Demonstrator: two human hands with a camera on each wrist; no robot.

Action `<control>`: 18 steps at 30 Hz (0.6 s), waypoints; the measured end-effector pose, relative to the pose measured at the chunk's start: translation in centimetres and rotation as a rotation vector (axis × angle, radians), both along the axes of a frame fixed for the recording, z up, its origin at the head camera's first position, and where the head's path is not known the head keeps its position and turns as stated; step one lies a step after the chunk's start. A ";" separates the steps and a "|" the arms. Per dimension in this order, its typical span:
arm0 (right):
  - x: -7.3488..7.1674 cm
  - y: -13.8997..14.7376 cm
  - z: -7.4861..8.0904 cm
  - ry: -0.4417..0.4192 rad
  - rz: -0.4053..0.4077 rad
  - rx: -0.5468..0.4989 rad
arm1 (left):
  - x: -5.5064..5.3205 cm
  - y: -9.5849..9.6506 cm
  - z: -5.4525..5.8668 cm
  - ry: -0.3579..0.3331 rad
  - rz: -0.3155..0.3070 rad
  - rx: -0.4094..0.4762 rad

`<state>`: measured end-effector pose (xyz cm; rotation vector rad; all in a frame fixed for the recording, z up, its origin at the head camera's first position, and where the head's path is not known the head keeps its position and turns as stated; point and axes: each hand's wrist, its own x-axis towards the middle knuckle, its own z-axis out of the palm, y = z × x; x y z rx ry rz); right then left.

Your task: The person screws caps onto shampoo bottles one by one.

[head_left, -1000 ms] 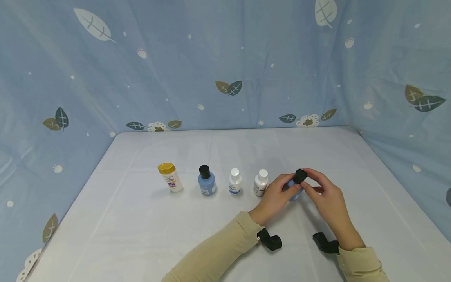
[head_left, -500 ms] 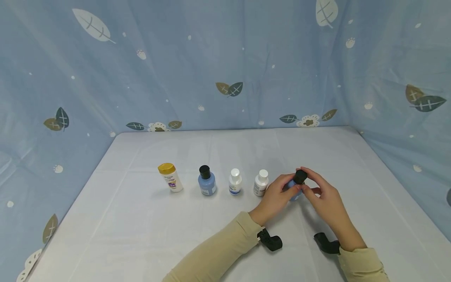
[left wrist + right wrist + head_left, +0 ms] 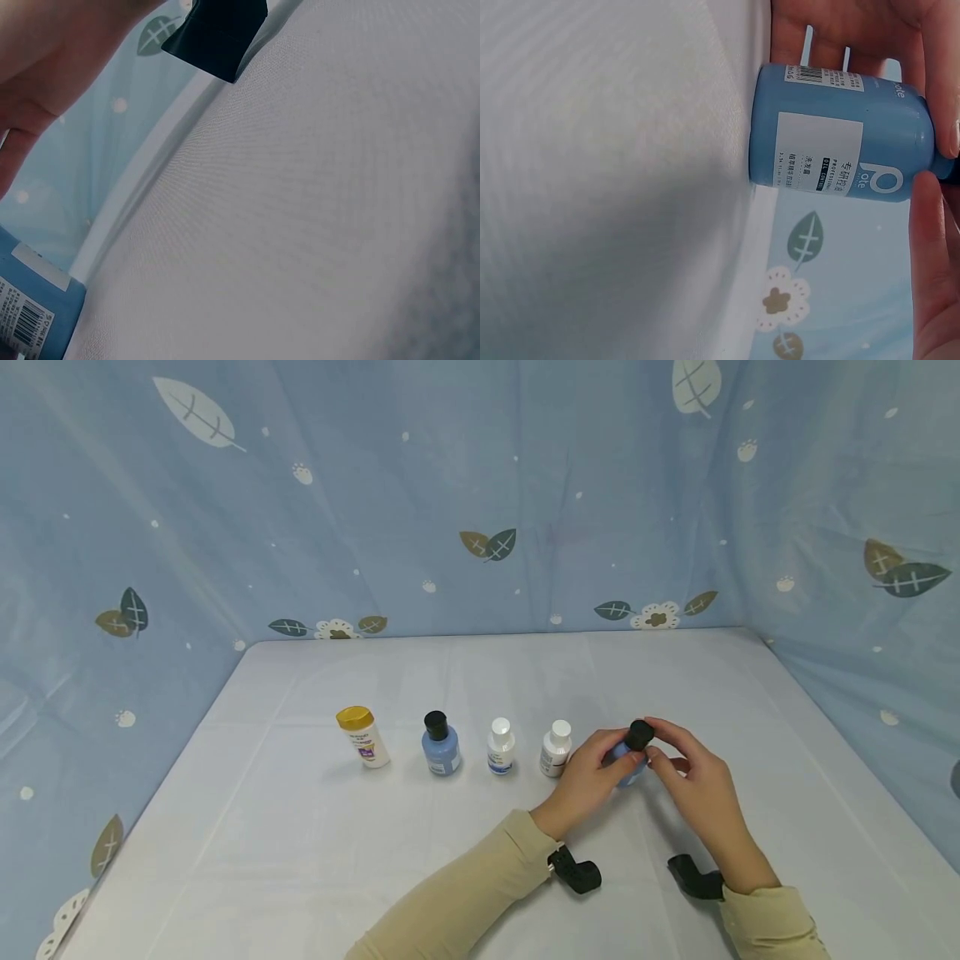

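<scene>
My left hand (image 3: 585, 777) grips a small blue bottle (image 3: 627, 772) by its body, at the right end of a row of bottles. My right hand (image 3: 697, 781) pinches the bottle's black cap (image 3: 640, 734) between thumb and fingers. In the right wrist view the blue bottle (image 3: 825, 135) shows a white printed label, with left fingers (image 3: 829, 45) behind it and a right finger (image 3: 928, 225) at its neck. The left wrist view catches only its lower corner with a barcode. The bottle is near upright; whether its base touches the cloth is hard to tell.
Left of the hands stand two white bottles with white caps (image 3: 555, 749) (image 3: 500, 747), another blue bottle with a black cap (image 3: 440, 745) and a white bottle with a yellow cap (image 3: 363, 737). White cloth (image 3: 300, 860) covers the table. A patterned blue curtain (image 3: 405, 485) hangs behind.
The right thumb and fingers shift slightly about the cap. My left hand, the held bottle and the other bottles stay where they were.
</scene>
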<state>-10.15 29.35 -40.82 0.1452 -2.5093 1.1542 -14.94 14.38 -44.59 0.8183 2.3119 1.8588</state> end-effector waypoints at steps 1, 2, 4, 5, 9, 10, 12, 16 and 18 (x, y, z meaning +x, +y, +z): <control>-0.2 0.3 -0.6 0.012 -0.002 -0.005 | 0.0 0.0 0.0 0.003 0.002 -0.001; -0.5 0.6 -1.3 0.027 -0.010 -0.001 | -0.1 0.0 -0.1 0.004 0.002 -0.001; -1.2 1.3 -2.9 0.062 -0.025 0.003 | -0.1 0.1 -0.1 0.002 0.004 -0.002; -1.6 1.7 -3.8 0.085 -0.031 0.006 | -0.1 0.1 -0.1 0.002 0.004 0.000; -2.4 2.3 -5.2 0.143 -0.038 0.003 | -0.2 0.1 -0.2 0.002 0.006 0.006; -2.2 2.2 -4.7 0.143 -0.025 -0.009 | -0.2 0.1 -0.2 0.005 0.008 0.007; -1.8 1.7 -3.6 0.142 0.001 -0.029 | -0.2 0.1 -0.2 0.010 0.013 0.007; -0.7 0.4 -1.0 0.123 0.029 -0.040 | -0.2 0.1 -0.1 0.000 0.015 -0.003; -0.5 0.2 -0.5 0.121 0.021 -0.019 | -0.1 0.1 -0.1 -0.014 0.012 -0.005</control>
